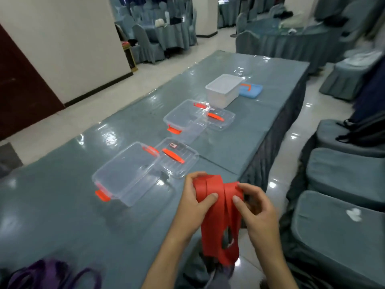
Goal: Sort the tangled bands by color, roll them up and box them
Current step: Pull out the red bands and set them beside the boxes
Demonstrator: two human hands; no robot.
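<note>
A bundle of red bands (pixel 218 217) hangs in loops over the table's near right edge. My left hand (pixel 192 202) grips its top left, thumb pressed on the front. On the bundle's right side my right hand (pixel 257 207) pinches the bands. Purple bands (pixel 48 275) lie in a heap at the bottom left of the table. A clear box with orange latches (pixel 127 174) stands open just beyond my hands, its lid (pixel 177 156) beside it. A second clear box (pixel 186 119) sits farther back with its lid (pixel 220 119). Behind them stand a white box (pixel 224 89) and a blue lid (pixel 251 90).
The long table (pixel 83 215) has a grey cloth under shiny plastic. Its right edge drops to the floor close to my hands. Grey covered chairs (pixel 341 178) line the right side. More covered tables and chairs fill the room behind.
</note>
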